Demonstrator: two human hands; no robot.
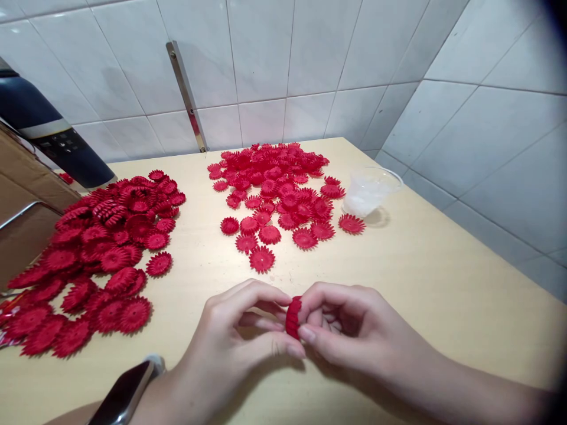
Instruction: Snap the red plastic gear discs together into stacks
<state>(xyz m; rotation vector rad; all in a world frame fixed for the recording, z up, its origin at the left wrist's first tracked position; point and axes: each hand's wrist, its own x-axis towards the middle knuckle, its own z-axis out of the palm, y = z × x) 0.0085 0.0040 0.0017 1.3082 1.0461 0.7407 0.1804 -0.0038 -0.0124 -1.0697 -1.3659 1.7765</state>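
Note:
Between my two hands, over the front of the table, a red scalloped fabric flower piece (293,317) stands on edge. My left hand (241,330) is closed on its left side, with fingertips at the top and the thumb below. From the right, my right hand (345,324) pinches the same piece between thumb and index finger, its other fingers curled in. Beyond the hands lies a spread pile of small red fabric flower discs (261,258). Another heap of larger red flower discs (135,314) is to the left of my left hand.
At the right of the far pile stands a clear plastic cup (365,192) with whitish contents. A dark bottle (57,133) and a cardboard box (26,206) are at the left. White tiled walls bound the wooden table (420,307) behind and to the right.

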